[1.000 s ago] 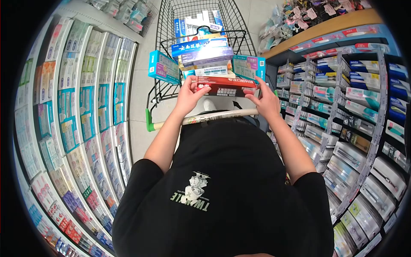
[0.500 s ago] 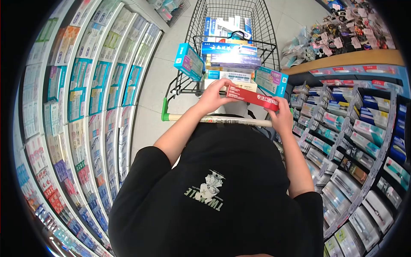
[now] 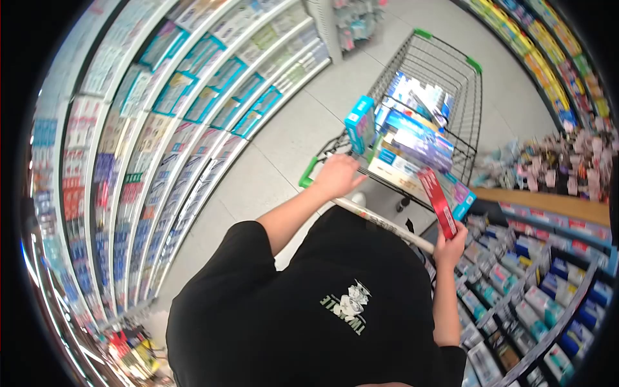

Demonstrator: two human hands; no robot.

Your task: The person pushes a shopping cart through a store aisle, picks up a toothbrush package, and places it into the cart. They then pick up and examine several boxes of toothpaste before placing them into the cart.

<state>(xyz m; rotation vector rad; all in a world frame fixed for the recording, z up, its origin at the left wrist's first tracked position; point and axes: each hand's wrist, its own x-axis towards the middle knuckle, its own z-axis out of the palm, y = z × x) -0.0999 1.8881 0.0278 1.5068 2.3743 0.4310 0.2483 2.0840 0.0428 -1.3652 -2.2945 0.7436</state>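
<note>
A slim red toothpaste box (image 3: 437, 201) stands out from my right hand (image 3: 450, 244), which is closed around its lower end. The box tilts across the near right part of the shopping cart (image 3: 480, 106). My left hand (image 3: 338, 176) holds nothing; its thumb is spread from the fingers, just above the left end of the cart's pale handle (image 3: 380, 222). Several boxes (image 3: 416, 143) are piled in the cart. One teal box (image 3: 359, 122) stands upright at the cart's left, and another teal box (image 3: 463, 198) leans at its right, partly behind the red one.
Long shelves (image 3: 222, 122) of packaged goods curve along the left. At the right, racks of toothbrush packs (image 3: 509, 284) stand below a wooden ledge (image 3: 541, 200) with hanging accessories (image 3: 561, 161). Grey tiled floor (image 3: 277, 151) lies between the left shelves and the cart.
My left hand has let go of the red toothpaste box and moved left. The box has swung from nearly level to steep in my right hand. The view has turned, with the cart now farther right.
</note>
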